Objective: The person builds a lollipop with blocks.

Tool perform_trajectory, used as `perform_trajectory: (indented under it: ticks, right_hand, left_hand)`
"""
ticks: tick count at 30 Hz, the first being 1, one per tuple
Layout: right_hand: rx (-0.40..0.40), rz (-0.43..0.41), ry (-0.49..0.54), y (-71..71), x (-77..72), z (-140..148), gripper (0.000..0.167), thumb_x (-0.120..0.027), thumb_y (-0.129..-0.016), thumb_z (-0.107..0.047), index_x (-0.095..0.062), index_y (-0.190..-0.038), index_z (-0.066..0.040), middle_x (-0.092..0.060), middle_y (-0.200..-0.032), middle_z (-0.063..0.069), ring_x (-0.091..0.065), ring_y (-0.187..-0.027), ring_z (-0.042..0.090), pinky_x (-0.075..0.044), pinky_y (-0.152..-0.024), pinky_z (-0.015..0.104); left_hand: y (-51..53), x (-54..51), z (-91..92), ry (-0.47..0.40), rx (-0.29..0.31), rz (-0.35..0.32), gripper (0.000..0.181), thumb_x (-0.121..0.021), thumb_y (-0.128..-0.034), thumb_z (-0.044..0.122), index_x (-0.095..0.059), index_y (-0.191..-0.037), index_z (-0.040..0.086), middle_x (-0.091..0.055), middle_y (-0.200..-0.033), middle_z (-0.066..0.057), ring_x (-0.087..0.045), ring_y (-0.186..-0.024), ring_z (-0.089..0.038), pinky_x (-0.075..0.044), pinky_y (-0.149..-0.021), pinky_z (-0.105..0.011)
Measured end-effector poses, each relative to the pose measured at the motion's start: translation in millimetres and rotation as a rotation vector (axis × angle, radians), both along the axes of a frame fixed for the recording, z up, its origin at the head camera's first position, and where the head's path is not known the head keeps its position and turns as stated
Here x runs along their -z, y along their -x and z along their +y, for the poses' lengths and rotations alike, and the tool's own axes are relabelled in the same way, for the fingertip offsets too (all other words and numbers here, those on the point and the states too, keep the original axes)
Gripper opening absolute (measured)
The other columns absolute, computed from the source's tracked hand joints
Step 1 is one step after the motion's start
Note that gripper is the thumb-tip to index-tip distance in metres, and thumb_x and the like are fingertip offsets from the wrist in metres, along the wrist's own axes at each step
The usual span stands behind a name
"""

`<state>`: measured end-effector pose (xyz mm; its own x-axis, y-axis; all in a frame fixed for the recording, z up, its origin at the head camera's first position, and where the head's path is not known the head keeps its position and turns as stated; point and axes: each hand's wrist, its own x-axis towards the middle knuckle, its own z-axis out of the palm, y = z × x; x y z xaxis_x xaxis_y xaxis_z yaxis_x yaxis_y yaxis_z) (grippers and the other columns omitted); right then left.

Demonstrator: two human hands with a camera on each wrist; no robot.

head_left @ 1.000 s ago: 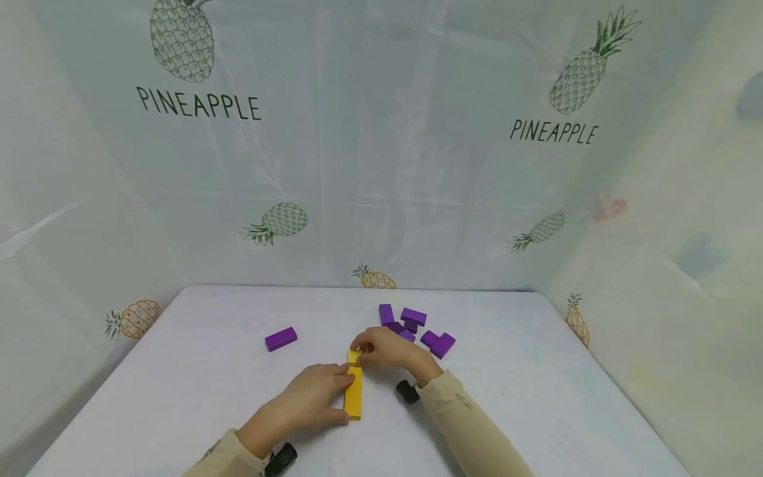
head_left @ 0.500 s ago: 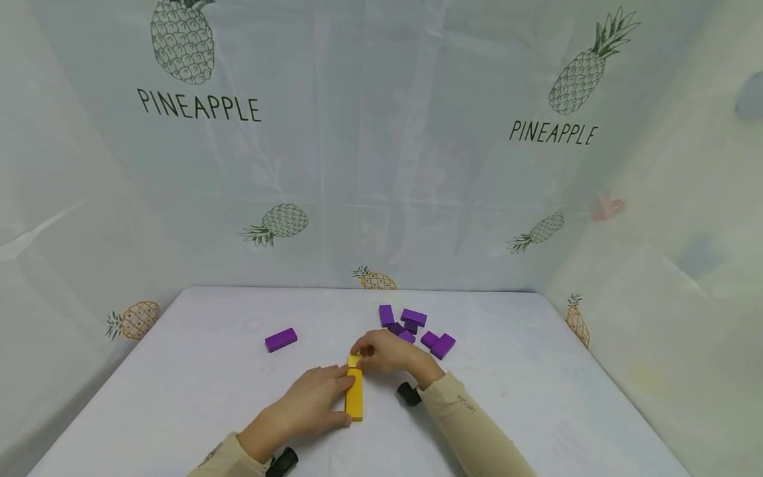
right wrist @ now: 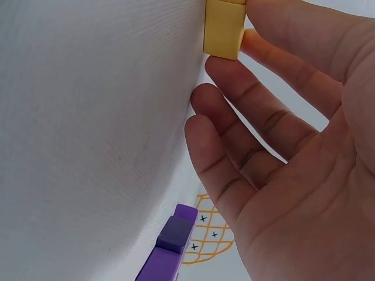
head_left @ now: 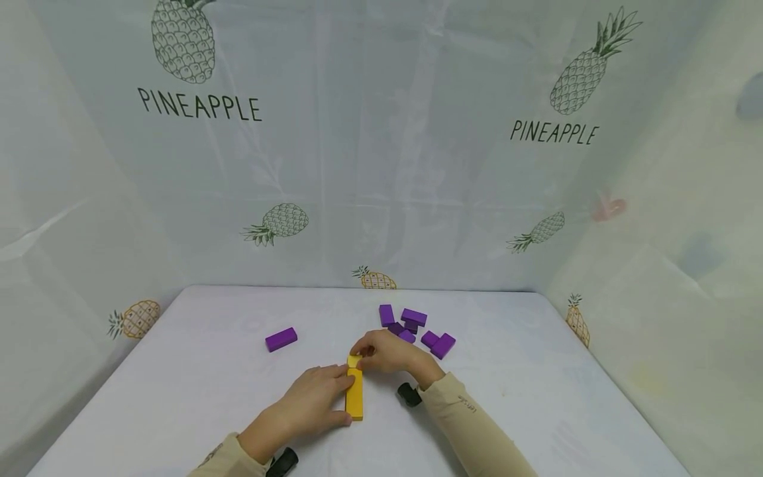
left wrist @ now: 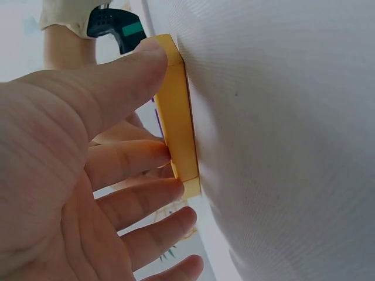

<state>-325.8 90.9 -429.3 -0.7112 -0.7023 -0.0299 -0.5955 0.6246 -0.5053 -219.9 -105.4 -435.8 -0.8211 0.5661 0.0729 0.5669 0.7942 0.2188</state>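
A long yellow block (head_left: 354, 397) lies on the white table, its far end meeting a shorter-looking yellow block (head_left: 354, 362) in one line. My left hand (head_left: 312, 397) holds the long block from its left side, thumb at the near end and fingertips near the joint. In the left wrist view the thumb (left wrist: 132, 70) presses on the block's near end, and the other fingers are spread. My right hand (head_left: 387, 351) pinches the far yellow block (right wrist: 224, 29) between thumb and index finger. Part of that block is hidden behind the fingers.
Several purple blocks (head_left: 414, 317) lie in a loose group behind and right of my right hand, some touching or overlapping. A single purple block (head_left: 281, 339) lies to the left. A pineapple-print curtain (head_left: 381, 165) hangs behind the table (head_left: 208, 371).
Almost nothing moves. Both hands and the yellow blocks keep their places, apart from a very slight shift in the view.
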Motion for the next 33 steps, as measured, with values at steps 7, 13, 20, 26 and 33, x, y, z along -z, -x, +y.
perform_trajectory:
  ticks: [7, 13, 20, 26, 33]
  right_hand:
    - [0.003, -0.005, 0.008, -0.4, 0.7, 0.5, 0.021, -0.071, -0.09, -0.018, -0.074, -0.111, -0.017, -0.062, -0.093, -0.013, -0.055, -0.082, 0.005, -0.049, -0.075, 0.018]
    - [0.032, -0.04, 0.013, -0.6, 2.4, 1.4, 0.021, -0.071, -0.09, -0.02, -0.074, -0.11, -0.02, -0.061, -0.092, -0.014, -0.055, -0.082, 0.006, -0.049, -0.074, 0.019]
    - [0.039, -0.055, 0.019, -1.8, 3.7, 3.0, 0.021, -0.071, -0.09, -0.021, -0.074, -0.111, -0.02, -0.061, -0.093, -0.014, -0.055, -0.083, 0.007, -0.05, -0.074, 0.02]
    - [0.029, -0.05, 0.028, -3.3, 3.3, 3.7, 0.021, -0.072, -0.089, -0.018, -0.074, -0.11, -0.018, -0.061, -0.094, -0.014, -0.055, -0.083, 0.005, -0.049, -0.075, 0.019]
    - [0.022, -0.039, 0.022, -3.5, 2.6, 3.9, 0.021, -0.072, -0.089, -0.019, -0.074, -0.11, -0.018, -0.062, -0.094, -0.015, -0.055, -0.083, 0.004, -0.049, -0.076, 0.019]
  left_hand:
    - [-1.3, -2.2, 0.9, -0.011, 0.01, 0.005, 0.066, -0.078, -0.0777, 0.048, -0.063, -0.129, 0.008, -0.056, -0.136, -0.011, -0.053, -0.122, -0.031, -0.042, -0.1, -0.053]
    - [-3.1, -2.6, 2.4, -0.001, 0.012, 0.019, 0.066, -0.078, -0.0778, 0.049, -0.064, -0.128, 0.008, -0.057, -0.135, -0.011, -0.053, -0.122, -0.031, -0.042, -0.1, -0.053]
    - [-4.5, -1.7, 3.4, 0.0, 0.008, 0.006, 0.067, -0.077, -0.0785, 0.05, -0.064, -0.128, 0.008, -0.057, -0.135, -0.011, -0.053, -0.123, -0.03, -0.041, -0.102, -0.052]
    - [-5.1, -0.1, 3.2, -0.02, 0.012, 0.005, 0.066, -0.077, -0.0784, 0.05, -0.064, -0.128, 0.008, -0.055, -0.137, -0.012, -0.051, -0.125, -0.03, -0.041, -0.103, -0.051]
    - [-4.2, 0.3, 3.4, -0.04, 0.006, -0.019, 0.067, -0.077, -0.0777, 0.05, -0.064, -0.127, 0.008, -0.056, -0.136, -0.01, -0.052, -0.125, -0.029, -0.041, -0.102, -0.051]
